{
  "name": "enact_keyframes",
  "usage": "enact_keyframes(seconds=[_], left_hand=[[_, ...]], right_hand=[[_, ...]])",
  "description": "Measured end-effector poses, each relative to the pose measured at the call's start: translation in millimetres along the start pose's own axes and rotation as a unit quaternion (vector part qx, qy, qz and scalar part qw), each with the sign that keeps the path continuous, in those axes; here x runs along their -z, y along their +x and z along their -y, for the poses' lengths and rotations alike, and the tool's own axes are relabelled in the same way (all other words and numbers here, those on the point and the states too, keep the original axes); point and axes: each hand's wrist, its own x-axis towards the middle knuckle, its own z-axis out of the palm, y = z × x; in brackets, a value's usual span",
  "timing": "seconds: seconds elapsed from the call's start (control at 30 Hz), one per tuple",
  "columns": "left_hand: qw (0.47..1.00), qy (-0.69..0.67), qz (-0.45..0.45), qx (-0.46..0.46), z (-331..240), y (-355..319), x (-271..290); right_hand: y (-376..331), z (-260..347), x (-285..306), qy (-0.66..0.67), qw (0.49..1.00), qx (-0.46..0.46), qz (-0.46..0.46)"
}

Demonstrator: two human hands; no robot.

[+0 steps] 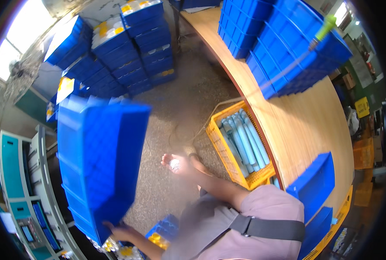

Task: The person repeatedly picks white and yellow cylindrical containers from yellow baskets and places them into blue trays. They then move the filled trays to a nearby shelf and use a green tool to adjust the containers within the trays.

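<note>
A tall stack of nested blue plastic crates point(78, 143) stands on its side or tilted at the left, its hollow side facing right. My left hand point(117, 232) is closed on the lower edge of this stack, with the fingers partly hidden by the rim. Over the floor, my right hand point(180, 164) is turned palm up and cupped. Small white bits point(175, 164) lie in its palm; what they are is too small to tell. A yellow crate point(240, 175) of pale blue rolled bundles point(243, 138) sits on the floor beyond my right forearm.
A wooden table point(301, 125) curves along the right, bearing stacked blue crates point(284, 47) and blue trays point(316, 184). Filled blue crates point(119, 56) are piled at the far left. A teal and white machine point(17, 173) borders the left; a blue crate with yellow pieces point(162, 232) is near me.
</note>
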Motion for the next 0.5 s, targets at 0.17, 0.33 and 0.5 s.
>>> enact_keyframes(seconds=[0.17, 0.33, 0.5], left_hand=[[0.981, 0.099, 0.101, 0.133, 46.8, -22.5, -70.2], [0.896, 0.334, 0.073, 0.283, 138.6, -7.4, -116.7], [0.857, 0.399, 0.081, 0.315, 155.1, 14.0, -132.3]], right_hand=[[132.9, 220.0, -9.6, 0.029, 0.968, 0.225, -0.109], [266.2, 533.6, -120.4, -0.008, 0.839, 0.544, -0.005], [272.2, 599.1, -145.8, -0.244, 0.785, 0.494, -0.281]])
